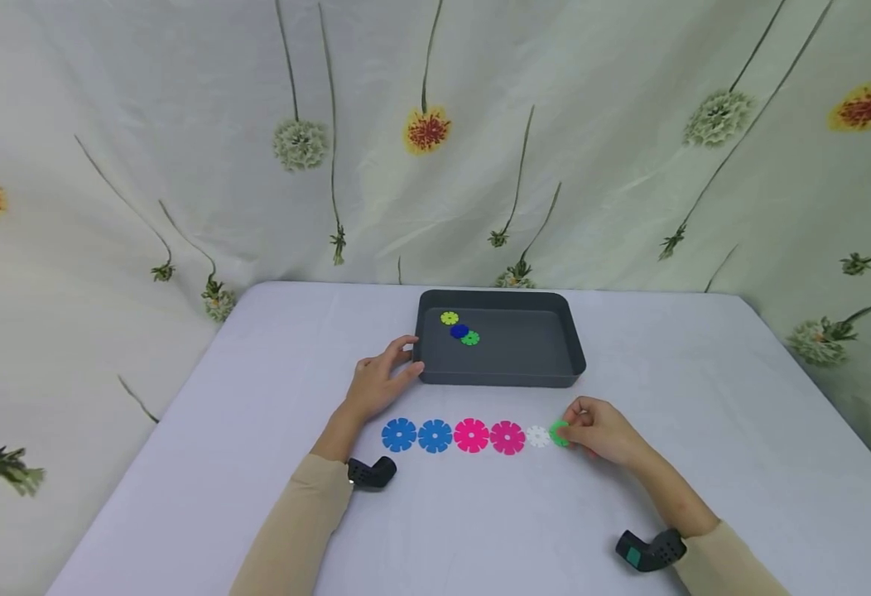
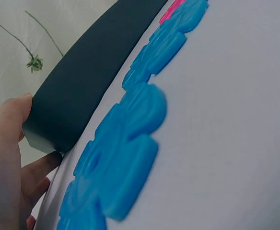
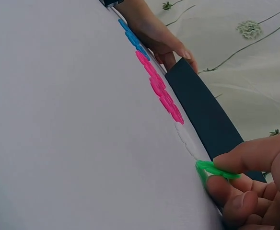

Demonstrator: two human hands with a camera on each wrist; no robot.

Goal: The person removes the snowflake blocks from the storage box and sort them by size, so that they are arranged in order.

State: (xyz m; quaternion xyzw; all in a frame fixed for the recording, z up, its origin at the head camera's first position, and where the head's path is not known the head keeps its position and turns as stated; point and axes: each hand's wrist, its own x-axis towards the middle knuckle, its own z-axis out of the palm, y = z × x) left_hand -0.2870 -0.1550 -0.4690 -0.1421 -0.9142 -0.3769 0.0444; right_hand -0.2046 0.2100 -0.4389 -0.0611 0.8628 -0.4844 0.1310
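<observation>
My right hand (image 1: 601, 430) pinches a small green flower-shaped disc (image 3: 219, 170) between thumb and fingertips, low over the table at the right end of a row. Just left of it lies a white disc (image 1: 537, 436), then two pink discs (image 1: 471, 435) and two larger-looking blue discs (image 1: 399, 434). The left hand (image 1: 379, 381) grips the left end of a dark grey tray (image 1: 502, 379), digits at its rim and corner. In the left wrist view, one fingertip lies at the tray's upper edge and others sit low by its base.
Inside the tray, toward its left, lie a yellow disc (image 1: 449, 318), a dark blue disc (image 1: 459, 331) and a green disc (image 1: 470, 338); the last two overlap. A white cloth covers the table (image 1: 666, 356). Behind hangs a flower-printed curtain (image 1: 614, 207).
</observation>
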